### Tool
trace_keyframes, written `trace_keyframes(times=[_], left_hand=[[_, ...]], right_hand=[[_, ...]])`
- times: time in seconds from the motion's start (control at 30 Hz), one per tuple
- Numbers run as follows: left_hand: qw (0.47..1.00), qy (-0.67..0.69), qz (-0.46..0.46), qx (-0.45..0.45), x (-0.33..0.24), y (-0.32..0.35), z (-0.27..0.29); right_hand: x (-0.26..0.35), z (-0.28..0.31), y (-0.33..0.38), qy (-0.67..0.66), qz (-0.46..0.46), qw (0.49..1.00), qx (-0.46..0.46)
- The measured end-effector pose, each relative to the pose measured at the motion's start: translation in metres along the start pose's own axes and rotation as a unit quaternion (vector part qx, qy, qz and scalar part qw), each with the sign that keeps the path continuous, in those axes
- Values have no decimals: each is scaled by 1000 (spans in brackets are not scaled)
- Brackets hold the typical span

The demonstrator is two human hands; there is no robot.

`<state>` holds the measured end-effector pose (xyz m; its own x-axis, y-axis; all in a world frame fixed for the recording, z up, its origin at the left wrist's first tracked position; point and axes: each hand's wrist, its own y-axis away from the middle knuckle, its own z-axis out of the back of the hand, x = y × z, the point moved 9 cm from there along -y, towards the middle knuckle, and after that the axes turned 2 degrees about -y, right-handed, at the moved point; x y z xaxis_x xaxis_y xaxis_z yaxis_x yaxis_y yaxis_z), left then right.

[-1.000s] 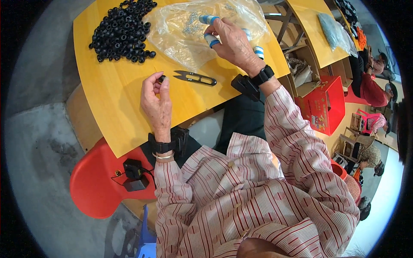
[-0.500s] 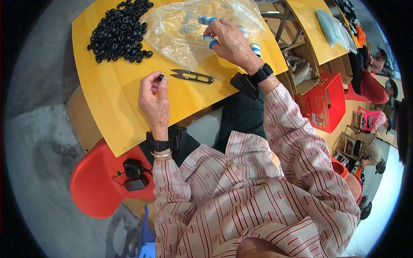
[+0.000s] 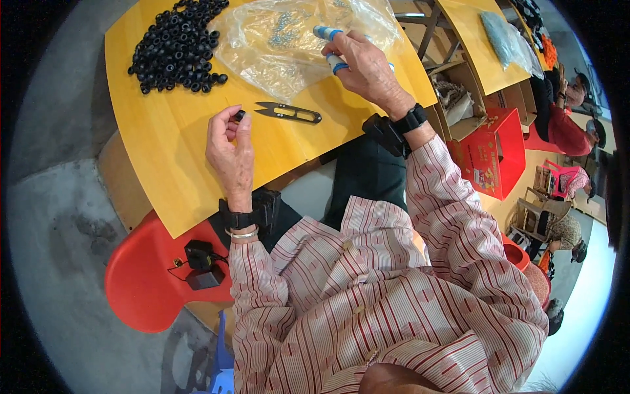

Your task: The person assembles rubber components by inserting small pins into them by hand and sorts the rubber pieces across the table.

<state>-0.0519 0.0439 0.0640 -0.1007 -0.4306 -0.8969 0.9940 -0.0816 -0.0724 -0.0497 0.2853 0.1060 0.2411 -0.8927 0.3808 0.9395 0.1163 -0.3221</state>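
Between the thumb and fingers of my left hand [image 3: 230, 154] is a small black ring-shaped piece [image 3: 239, 115], held over the near part of the table. My right hand [image 3: 371, 72] hovers above a clear plastic bag [image 3: 256, 56] on which small silvery metal pieces [image 3: 283, 31] lie scattered. Its thumb and index finger, wrapped in blue-and-white tape, are apart, and I see nothing between them. Black thread snips [image 3: 289, 112] lie on the table between my hands. At the far left is a pile of similar black pieces [image 3: 174, 49].
The yellow table [image 3: 157, 144] has its near edge by my forearms. A red chair [image 3: 141, 276] with black devices stands at lower left. To the right are an open cardboard box [image 3: 469, 128], a red box [image 3: 502, 154] and another table [image 3: 469, 39]. Other people sit farther right.
My right hand has shifted slightly right and toward me, and its taped thumb and index finger have moved with it. My left hand still holds the black piece. The whole view has shifted slightly.
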Motion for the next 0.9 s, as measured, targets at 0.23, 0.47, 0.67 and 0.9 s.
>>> trace_keyframes(times=[0.23, 0.47, 0.67, 0.9], left_hand=[[1000, 6, -4, -14, 1, 0, 0], [1000, 10, 4, -16, 4, 0, 0], [999, 38, 1, -23, 6, -1, 1], [994, 106, -16, -9, 10, 1, 2]], right_hand=[[15, -12, -4, -10, 17, 999, 41], [20, -20, -8, -66, 64, 996, 13], [19, -29, -4, -32, 21, 998, 49], [35, -30, -4, 21, 65, 997, 27]])
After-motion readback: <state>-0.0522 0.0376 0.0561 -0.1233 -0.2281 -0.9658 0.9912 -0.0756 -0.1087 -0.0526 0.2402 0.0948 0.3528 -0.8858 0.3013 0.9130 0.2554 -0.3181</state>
